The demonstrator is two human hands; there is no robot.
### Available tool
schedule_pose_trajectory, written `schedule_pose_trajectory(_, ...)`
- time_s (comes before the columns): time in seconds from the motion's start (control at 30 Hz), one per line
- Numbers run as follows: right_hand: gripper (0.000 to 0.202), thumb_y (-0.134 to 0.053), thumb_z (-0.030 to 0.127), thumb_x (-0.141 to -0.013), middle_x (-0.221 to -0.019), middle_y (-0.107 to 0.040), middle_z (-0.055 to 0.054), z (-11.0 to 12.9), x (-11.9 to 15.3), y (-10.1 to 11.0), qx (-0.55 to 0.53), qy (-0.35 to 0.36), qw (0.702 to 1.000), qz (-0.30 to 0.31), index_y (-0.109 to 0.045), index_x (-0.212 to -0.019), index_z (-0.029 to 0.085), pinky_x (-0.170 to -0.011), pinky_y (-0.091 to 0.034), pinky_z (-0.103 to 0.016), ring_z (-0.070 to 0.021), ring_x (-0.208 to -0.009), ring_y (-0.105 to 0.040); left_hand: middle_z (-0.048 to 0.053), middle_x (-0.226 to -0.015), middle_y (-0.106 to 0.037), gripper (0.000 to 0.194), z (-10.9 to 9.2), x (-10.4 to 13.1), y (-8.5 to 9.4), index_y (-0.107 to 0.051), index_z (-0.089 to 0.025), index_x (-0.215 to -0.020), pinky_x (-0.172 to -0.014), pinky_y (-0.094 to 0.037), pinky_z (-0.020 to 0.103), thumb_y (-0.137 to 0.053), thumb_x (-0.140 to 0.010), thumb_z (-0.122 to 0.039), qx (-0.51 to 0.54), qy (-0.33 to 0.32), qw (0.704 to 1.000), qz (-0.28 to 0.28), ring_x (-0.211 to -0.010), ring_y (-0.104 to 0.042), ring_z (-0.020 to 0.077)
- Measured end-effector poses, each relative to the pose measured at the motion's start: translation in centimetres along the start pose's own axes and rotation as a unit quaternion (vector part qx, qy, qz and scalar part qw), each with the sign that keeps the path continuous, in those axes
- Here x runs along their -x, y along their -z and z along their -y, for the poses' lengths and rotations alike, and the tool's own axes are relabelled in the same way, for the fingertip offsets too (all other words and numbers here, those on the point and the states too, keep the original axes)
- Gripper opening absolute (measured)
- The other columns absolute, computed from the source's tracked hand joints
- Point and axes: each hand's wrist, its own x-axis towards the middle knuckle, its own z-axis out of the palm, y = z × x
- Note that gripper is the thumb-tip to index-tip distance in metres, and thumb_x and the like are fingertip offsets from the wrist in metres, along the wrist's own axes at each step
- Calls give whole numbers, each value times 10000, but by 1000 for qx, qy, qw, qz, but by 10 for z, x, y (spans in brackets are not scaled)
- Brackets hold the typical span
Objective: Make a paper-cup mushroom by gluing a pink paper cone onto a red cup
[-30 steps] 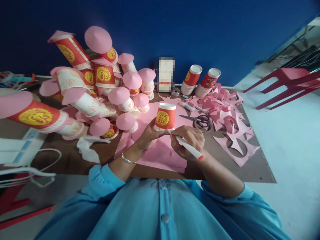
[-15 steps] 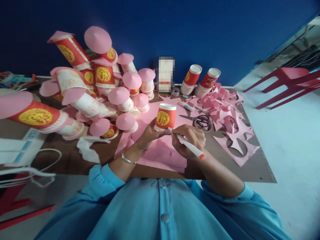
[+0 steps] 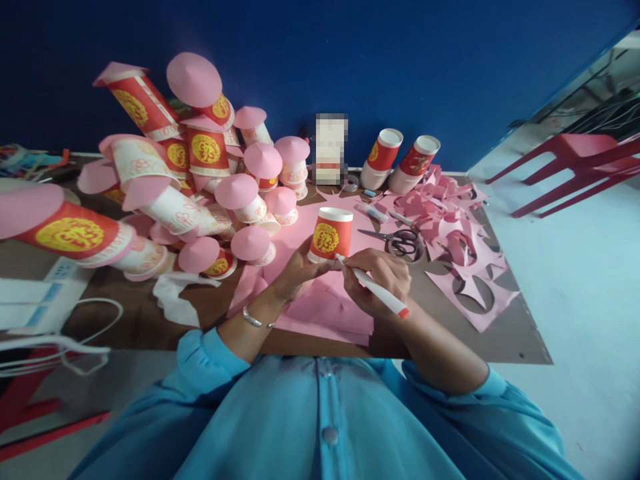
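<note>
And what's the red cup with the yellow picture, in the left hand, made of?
The red cup in the left hand looks like stiff, smooth paper: its yellow picture seems printed flat, and its rim is white. It may be coated.

No word or number can be read for certain. The held cup (image 3: 331, 235) carries a round yellow emblem — its strokes look like characters, but they are unclear. Similar emblems stand on the large tilted red cup (image 3: 75, 231) at the near left and on the far red cup (image 3: 384, 155) right of the middle. Red print on a white cup (image 3: 177, 210) at left is too small to read — the white panel (image 3: 330, 143) at the far side is pixelated.
</note>
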Motion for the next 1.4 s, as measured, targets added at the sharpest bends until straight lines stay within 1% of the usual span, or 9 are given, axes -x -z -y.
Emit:
schedule_pose_trajectory(0.13, 155, -633, 91, -884, -715, -728, -2, 0, 0, 0, 7, -1, 1000, -7, -591, -959, 220, -543, -511, -241, -136, -554, -681, 67, -1047, -792, 566, 4, 0, 4, -681, -215, -1215, -916, -581, 369, -930, -711, -277, 1, 2, 1000, 4, -1039, -750, 257)
schedule_pose_trajectory(0.33, 137, -637, 116, -892, -688, -716, 26, 1, 0, 2, 35, -17, 999, -8, -594, -941, 237, -535, -494, -241, -123, -532, -663, 57, -999, -794, 545, 8, 1, 8, -695, -208, -1160, -868, -578, 354, -945, -677, -219, 24, -2, 999, -21, -954, -763, 238)
schedule_pose_trajectory(0.5, 123, -628, 121, -901, -669, -710, 27, 2, -2, 3, 38, -14, 999, -4, -584, -919, 234, -511, -473, -246, -115, -501, -639, 11, -927, -776, 464, 4, -1, 3, -716, -216, -1086, -811, -559, 286, -947, -684, -207, 38, -12, 999, -18, -847, -741, 159)
schedule_pose_trajectory(0.67, 147, -643, 102, -883, -671, -710, 24, 2, -1, 2, 26, -9, 1000, -2, -578, -916, 230, -515, -480, -242, -119, -510, -646, -15, -866, -754, 557, -1, -3, -3, -719, -216, -1068, -736, -538, 268, -1000, -590, -271, 39, -3, 999, -22, -751, -700, 131)
schedule_pose_trajectory(0.77, 151, -636, 96, -882, -678, -711, 25, 2, -1, 2, 20, -8, 1000, -5, -585, -920, 233, -528, -493, -238, -121, -522, -653, -21, -861, -748, 549, -3, -2, -5, -719, -223, -1082, -726, -526, 260, -992, -608, -265, 28, 1, 999, -26, -750, -689, 122)
schedule_pose_trajectory(0.9, 159, -641, 84, -872, -685, -714, 18, 2, -2, 2, 16, -10, 1000, -9, -592, -917, 228, -531, -490, -244, -127, -526, -657, -5, -879, -762, 572, -3, -2, -6, -718, -222, -1095, -753, -537, 275, -996, -601, -302, 26, 1, 999, -22, -804, -710, 148)
schedule_pose_trajectory(1.03, 155, -648, 94, -873, -683, -706, 26, 2, -1, 2, 32, -13, 999, -8, -597, -917, 233, -531, -478, -248, -125, -523, -642, 10, -878, -768, 589, -4, -1, -7, -723, -212, -1048, -791, -556, 325, -1007, -557, -370, 29, 1, 999, -20, -835, -733, 189)
schedule_pose_trajectory(1.17, 149, -645, 102, -872, -678, -697, 34, 2, 0, 2, 38, -16, 999, -10, -601, -913, 238, -530, -474, -250, -122, -517, -634, 24, -883, -779, 590, -5, -1, -7, -714, -208, -1044, -834, -566, 375, -1001, -559, -381, 25, 5, 999, -22, -867, -754, 228)
schedule_pose_trajectory(1.4, 137, -648, 107, -877, -665, -693, 31, 3, 0, 3, 45, -16, 999, -4, -597, -897, 232, -527, -474, -250, -122, -520, -638, 22, -893, -783, 557, -4, -2, -5, -717, -213, -1053, -816, -569, 352, -986, -589, -365, 19, -1, 1000, -24, -864, -753, 216)
